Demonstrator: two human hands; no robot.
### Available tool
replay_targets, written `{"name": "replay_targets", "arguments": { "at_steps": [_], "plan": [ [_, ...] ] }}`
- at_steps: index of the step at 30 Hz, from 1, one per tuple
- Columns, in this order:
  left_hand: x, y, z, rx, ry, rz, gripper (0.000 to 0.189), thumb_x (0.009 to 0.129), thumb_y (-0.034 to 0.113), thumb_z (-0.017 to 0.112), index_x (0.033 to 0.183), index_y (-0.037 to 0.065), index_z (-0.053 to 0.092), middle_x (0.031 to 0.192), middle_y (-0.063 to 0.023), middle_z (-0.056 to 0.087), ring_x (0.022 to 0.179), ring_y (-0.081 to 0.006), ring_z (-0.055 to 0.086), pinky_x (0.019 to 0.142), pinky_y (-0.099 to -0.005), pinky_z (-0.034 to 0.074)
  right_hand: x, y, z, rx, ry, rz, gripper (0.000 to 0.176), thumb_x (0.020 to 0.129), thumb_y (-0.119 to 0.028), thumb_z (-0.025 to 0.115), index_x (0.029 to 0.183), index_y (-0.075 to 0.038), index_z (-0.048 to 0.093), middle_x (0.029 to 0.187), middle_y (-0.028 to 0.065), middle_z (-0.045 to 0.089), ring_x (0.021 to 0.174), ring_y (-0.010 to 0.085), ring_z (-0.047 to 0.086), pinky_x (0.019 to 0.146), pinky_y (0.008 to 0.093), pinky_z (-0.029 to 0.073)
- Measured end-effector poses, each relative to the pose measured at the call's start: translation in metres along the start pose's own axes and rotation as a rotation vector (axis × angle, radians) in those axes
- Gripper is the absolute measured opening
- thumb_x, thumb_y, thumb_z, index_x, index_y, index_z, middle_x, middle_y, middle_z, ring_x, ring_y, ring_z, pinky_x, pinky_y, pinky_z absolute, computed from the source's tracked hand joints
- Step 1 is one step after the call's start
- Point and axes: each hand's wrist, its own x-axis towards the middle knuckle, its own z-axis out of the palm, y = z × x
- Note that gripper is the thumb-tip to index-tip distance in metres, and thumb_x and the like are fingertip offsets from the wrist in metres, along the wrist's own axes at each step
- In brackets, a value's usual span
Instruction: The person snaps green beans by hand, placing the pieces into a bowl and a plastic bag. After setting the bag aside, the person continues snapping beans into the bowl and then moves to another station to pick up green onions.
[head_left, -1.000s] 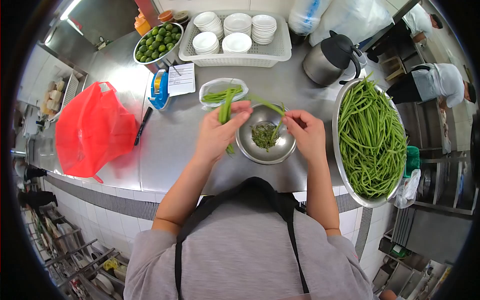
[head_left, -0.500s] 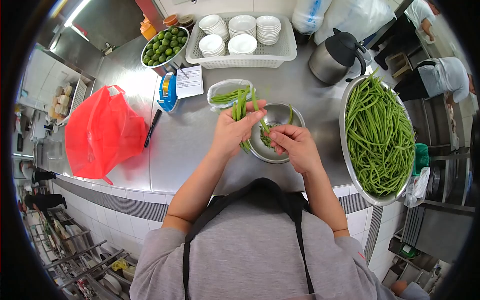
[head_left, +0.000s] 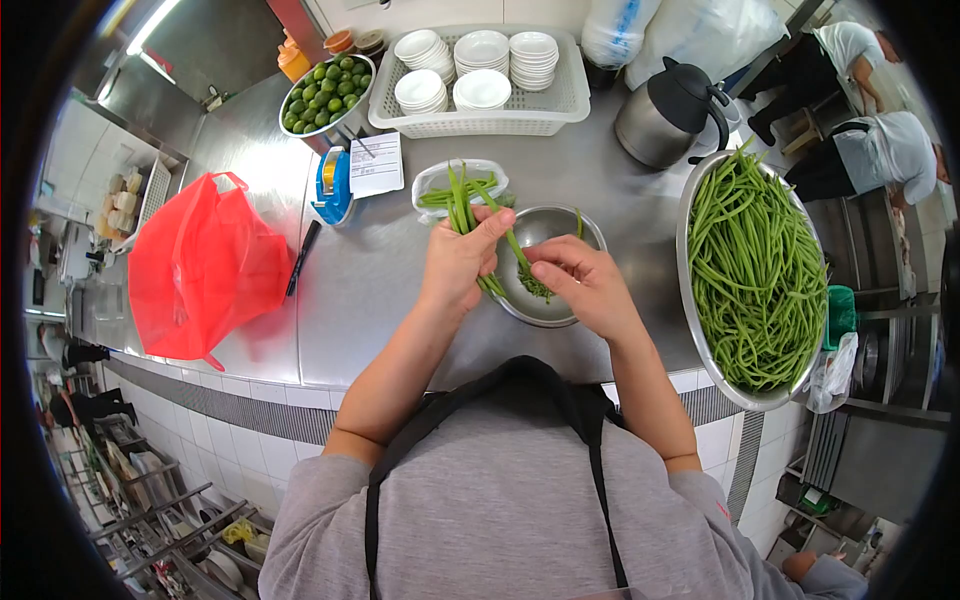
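My left hand [head_left: 458, 262] is closed around a small bunch of green beans [head_left: 461, 205], their ends sticking out above and below the fist. One green bean slants from it toward my right hand [head_left: 585, 287], whose thumb and fingers pinch near its lower end; the fingertips are partly hidden. Both hands are over or beside a steel bowl [head_left: 545, 222] with small green bits [head_left: 534, 288] at its bottom. Behind my left hand lies an open clear plastic bag [head_left: 432, 180] with cut green beans inside. A large steel basin [head_left: 690, 275] heaped with long green beans [head_left: 755, 270] stands at right.
A red plastic bag [head_left: 205, 270], a black marker [head_left: 303, 258] and a blue tape dispenser [head_left: 333, 188] are at left. Behind stand a bowl of limes [head_left: 325, 95], a white basket [head_left: 480, 124] of small dishes and a steel jug [head_left: 655, 120]. Other people work at far right.
My left hand has turned, with the bunch tilting more upright. My right hand has shifted slightly up and left, its fingers curling over the bean's end.
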Motion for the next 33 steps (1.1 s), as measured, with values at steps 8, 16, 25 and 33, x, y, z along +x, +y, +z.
{"name": "replay_targets", "arguments": {
  "at_steps": [8, 16, 25, 33],
  "plan": [
    [-0.014, -0.001, 0.007, -0.16, 0.038, -0.03, 0.013, 0.082, 0.015, 0.065, 0.086, 0.006, 0.056, 0.071, 0.0018, 0.053, 0.044, -0.0013, 0.033, 0.037, -0.0177, 0.025, 0.002, 0.001, 0.015, -0.175, 0.12, -0.154, 0.011, 0.078, -0.009, 0.064, 0.082, 0.001, 0.065, 0.073, 0.0092, 0.059, 0.069, 0.0158, 0.056, 0.061, 0.0269, 0.044],
    [-0.009, 0.026, -0.017, -0.121, 0.07, 0.066, 0.027, 0.087, 0.021, 0.057, 0.107, 0.003, 0.056, 0.078, 0.001, 0.053, 0.045, -0.0012, 0.029, 0.037, -0.0159, 0.023, -0.004, -0.001, -0.007, -0.33, 0.355, -0.252, 0.012, 0.074, -0.003, 0.065, 0.086, 0.0, 0.066, 0.082, 0.0099, 0.061, 0.071, 0.0178, 0.058, 0.067, 0.0261, 0.046],
    [-0.02, 0.017, -0.022, 0.164, -0.161, -0.28, 0.026, 0.082, 0.024, 0.064, 0.09, -0.001, 0.063, 0.059, 0.0014, 0.051, 0.04, -0.001, 0.031, 0.036, -0.0186, 0.022, 0.01, 0.018, -0.015, -0.131, 0.314, -0.31, 0.023, 0.074, 0.0, 0.063, 0.097, -0.004, 0.065, 0.088, 0.0078, 0.058, 0.072, 0.0152, 0.055, 0.063, 0.0244, 0.045],
    [-0.02, 0.019, -0.02, 0.181, -0.3, -0.355, 0.025, 0.081, 0.023, 0.064, 0.085, -0.001, 0.062, 0.056, 0.0016, 0.047, 0.041, -0.0031, 0.034, 0.037, -0.0191, 0.023, 0.013, -0.013, -0.021, -0.851, 0.062, -0.674, 0.015, 0.075, 0.0, 0.061, 0.089, -0.003, 0.064, 0.089, 0.0067, 0.058, 0.076, 0.0156, 0.055, 0.063, 0.0257, 0.044]
  ]
}}
